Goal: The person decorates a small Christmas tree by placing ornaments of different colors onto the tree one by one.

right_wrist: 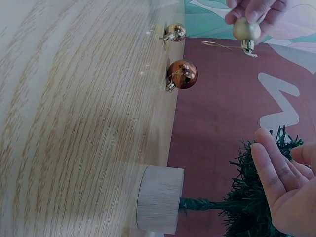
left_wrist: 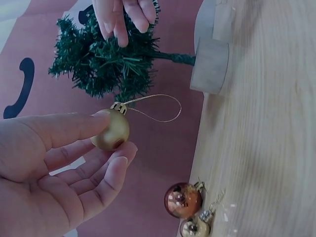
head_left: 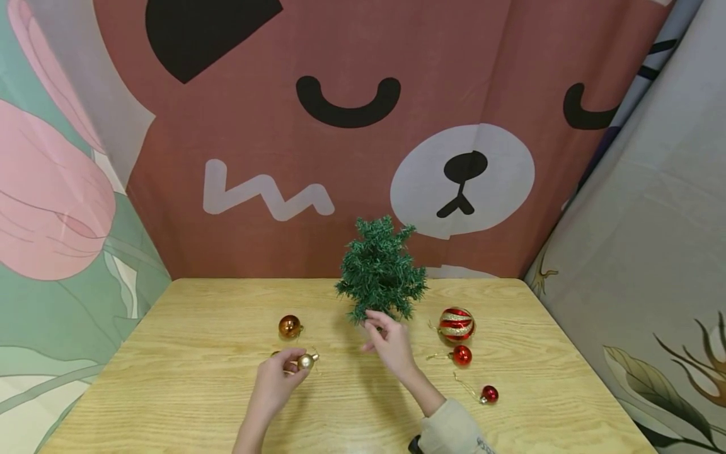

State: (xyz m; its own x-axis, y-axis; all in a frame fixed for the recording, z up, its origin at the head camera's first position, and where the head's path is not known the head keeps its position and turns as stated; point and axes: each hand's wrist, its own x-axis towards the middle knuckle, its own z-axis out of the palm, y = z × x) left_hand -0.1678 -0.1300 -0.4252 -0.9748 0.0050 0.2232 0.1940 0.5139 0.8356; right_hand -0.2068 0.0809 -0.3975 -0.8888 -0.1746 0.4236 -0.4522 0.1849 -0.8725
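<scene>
Left hand (head_left: 274, 383) pinched the gold ball (left_wrist: 113, 130) between thumb and fingertips, above the table (head_left: 193, 378), near and left of the tree (head_left: 381, 268). Right hand (head_left: 392, 348): fingers loosely extended by the tree, holding nothing; contact unclear. Smooth gold ball could slip from a fingertip pinch; loose loop (left_wrist: 180, 107) could snag; a bump could tip the tree. Gold ball looked round, satiny, with metallic cap (left_wrist: 118, 106).

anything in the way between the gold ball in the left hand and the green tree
Nothing visible stands between the held gold ball and the left side of the green tree. The right hand is in front of the tree's lower branches, though, so it might crowd a move to the front.
</scene>
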